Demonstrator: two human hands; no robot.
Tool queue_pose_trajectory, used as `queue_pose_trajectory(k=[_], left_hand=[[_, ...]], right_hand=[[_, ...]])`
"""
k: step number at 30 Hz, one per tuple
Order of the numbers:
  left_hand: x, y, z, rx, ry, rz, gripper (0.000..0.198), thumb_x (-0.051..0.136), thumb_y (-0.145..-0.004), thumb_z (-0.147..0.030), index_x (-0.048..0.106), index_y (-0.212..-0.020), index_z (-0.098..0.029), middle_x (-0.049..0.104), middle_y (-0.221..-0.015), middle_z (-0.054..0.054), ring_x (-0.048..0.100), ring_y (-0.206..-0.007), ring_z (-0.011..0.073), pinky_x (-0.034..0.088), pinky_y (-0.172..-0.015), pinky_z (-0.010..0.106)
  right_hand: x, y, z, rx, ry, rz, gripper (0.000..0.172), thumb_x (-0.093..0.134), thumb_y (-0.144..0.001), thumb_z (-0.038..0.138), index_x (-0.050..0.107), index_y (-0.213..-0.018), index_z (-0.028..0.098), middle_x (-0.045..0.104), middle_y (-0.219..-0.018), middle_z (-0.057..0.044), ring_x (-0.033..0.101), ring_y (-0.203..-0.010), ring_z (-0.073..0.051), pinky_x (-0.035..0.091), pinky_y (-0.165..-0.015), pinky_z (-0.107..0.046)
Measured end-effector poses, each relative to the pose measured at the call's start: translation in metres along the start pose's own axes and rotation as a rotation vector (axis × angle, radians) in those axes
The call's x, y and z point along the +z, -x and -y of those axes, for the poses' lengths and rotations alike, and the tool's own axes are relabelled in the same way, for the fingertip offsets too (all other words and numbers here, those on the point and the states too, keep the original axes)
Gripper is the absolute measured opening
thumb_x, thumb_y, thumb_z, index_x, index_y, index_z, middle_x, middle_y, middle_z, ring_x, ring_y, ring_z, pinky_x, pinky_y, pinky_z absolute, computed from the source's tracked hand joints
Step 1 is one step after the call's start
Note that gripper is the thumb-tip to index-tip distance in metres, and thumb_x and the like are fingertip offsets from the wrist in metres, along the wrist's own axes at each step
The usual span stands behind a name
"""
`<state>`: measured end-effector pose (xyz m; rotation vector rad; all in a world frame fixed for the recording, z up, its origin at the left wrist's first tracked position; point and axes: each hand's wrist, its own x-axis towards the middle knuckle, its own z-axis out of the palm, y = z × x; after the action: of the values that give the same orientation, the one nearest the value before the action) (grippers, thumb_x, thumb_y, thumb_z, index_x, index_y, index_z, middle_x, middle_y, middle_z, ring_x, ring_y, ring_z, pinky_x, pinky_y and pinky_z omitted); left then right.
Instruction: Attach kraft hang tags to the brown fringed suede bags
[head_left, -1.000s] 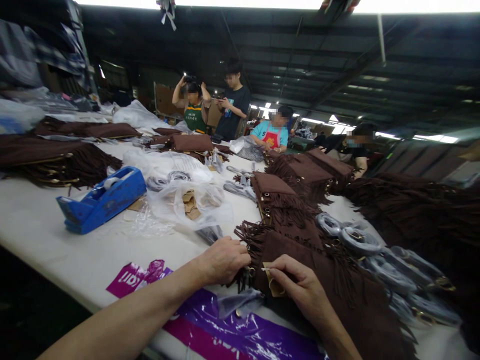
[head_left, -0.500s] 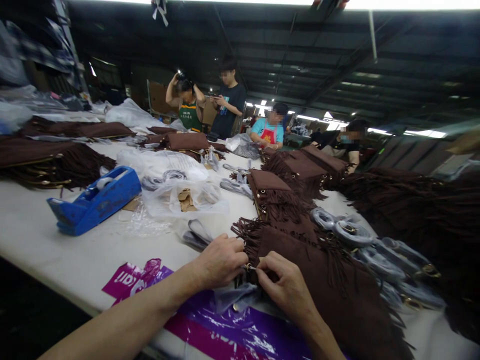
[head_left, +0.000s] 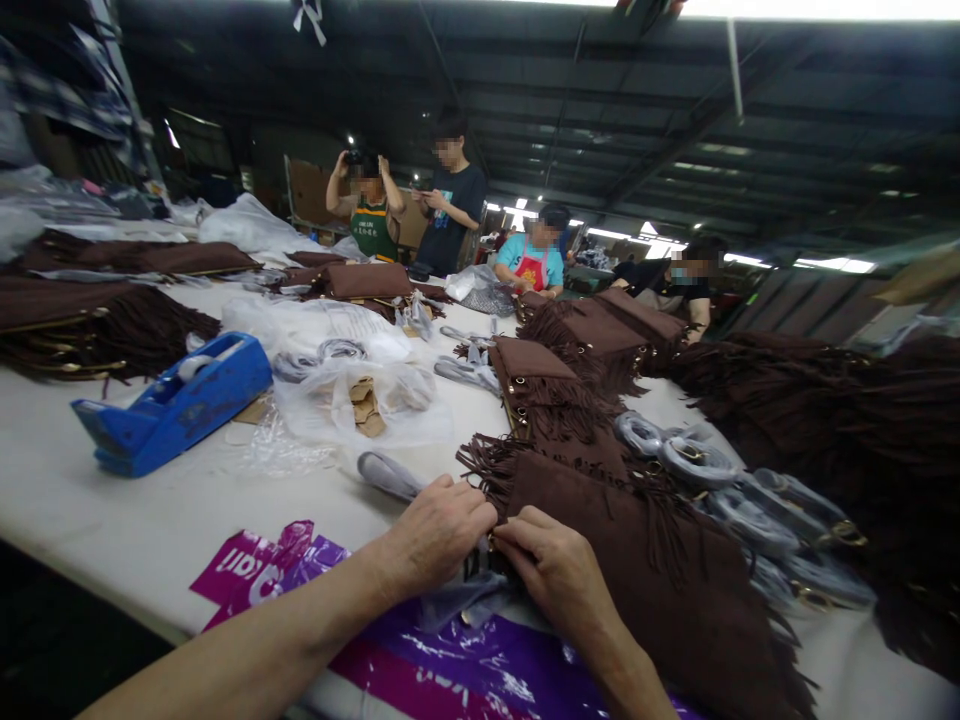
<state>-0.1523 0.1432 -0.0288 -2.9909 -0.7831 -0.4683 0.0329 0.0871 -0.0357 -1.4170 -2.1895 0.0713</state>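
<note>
A brown fringed bag (head_left: 637, 550) lies flat on the table before me. My left hand (head_left: 442, 530) is closed at its left edge, knuckles up, and hides what its fingertips grip. Fingertip to fingertip with it, my right hand (head_left: 555, 560) pinches at a small gold metal fitting (head_left: 492, 540) by the bag's edge. Below both hands is a piece of clear plastic wrap (head_left: 457, 600) with a round gold part in it. Under that lies a purple and magenta printed plastic bag (head_left: 480, 660). A grey wrapped strap (head_left: 388, 474) rests just beyond my left hand.
To the left stands a blue tape dispenser (head_left: 180, 400), near crumpled clear plastic bags (head_left: 405, 400). Coiled wrapped straps (head_left: 697, 460) lie at the right, beside a tall heap of brown fringed bags (head_left: 840, 430). Several co-workers, one a person in a red apron (head_left: 532, 265), are across the table.
My right hand has moved slightly left, closing the gap to my left hand around the metal fitting. The whole view has shifted a little. Across the table, a person's hands have shifted at their head.
</note>
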Motion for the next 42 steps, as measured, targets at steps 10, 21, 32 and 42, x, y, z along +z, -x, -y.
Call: queue_pose_trajectory(k=[10, 21, 32, 42], left_hand=[[0.001, -0.001, -0.005, -0.092, 0.041, 0.102, 0.015, 0.048, -0.079, -0.008, 0.048, -0.091, -0.017, 0.062, -0.093, 0.008, 0.055, -0.088, 0.0243, 0.042, -0.078, 0.037], [-0.029, -0.008, 0.013, -0.427, 0.894, 0.332, 0.027, 0.044, -0.079, -0.014, 0.058, -0.103, -0.016, 0.06, -0.068, -0.003, 0.057, -0.061, 0.0139, 0.042, -0.055, 0.021], [0.008, -0.021, 0.016, -0.408, 1.055, 0.119, 0.016, 0.053, -0.07, -0.014, 0.065, -0.082, -0.015, 0.062, -0.065, -0.003, 0.053, -0.061, 0.0115, 0.041, -0.058, 0.019], [0.007, -0.018, 0.02, -0.488, 1.234, 0.282, 0.017, 0.053, -0.069, -0.029, 0.06, -0.064, -0.014, 0.045, -0.049, -0.005, 0.04, -0.047, 0.0088, 0.03, -0.044, 0.019]], right_hand=[[-0.007, -0.018, 0.005, -0.117, 0.093, 0.202, 0.017, 0.048, -0.086, 0.009, 0.06, -0.085, 0.022, 0.063, -0.079, 0.0, 0.06, -0.069, -0.014, 0.036, -0.058, -0.023], [0.002, 0.003, -0.013, -0.278, 0.144, -0.108, 0.021, 0.041, -0.095, 0.015, 0.059, -0.085, 0.019, 0.058, -0.071, -0.003, 0.057, -0.062, -0.013, 0.04, -0.058, -0.023], [0.012, 0.006, -0.015, -0.256, 0.136, -0.131, 0.021, 0.042, -0.096, 0.018, 0.06, -0.087, 0.02, 0.064, -0.076, -0.005, 0.063, -0.068, -0.016, 0.048, -0.062, -0.025], [0.012, 0.007, -0.015, -0.219, 0.07, -0.092, 0.022, 0.043, -0.095, 0.017, 0.063, -0.086, 0.02, 0.065, -0.078, -0.006, 0.064, -0.072, -0.016, 0.05, -0.067, -0.026]])
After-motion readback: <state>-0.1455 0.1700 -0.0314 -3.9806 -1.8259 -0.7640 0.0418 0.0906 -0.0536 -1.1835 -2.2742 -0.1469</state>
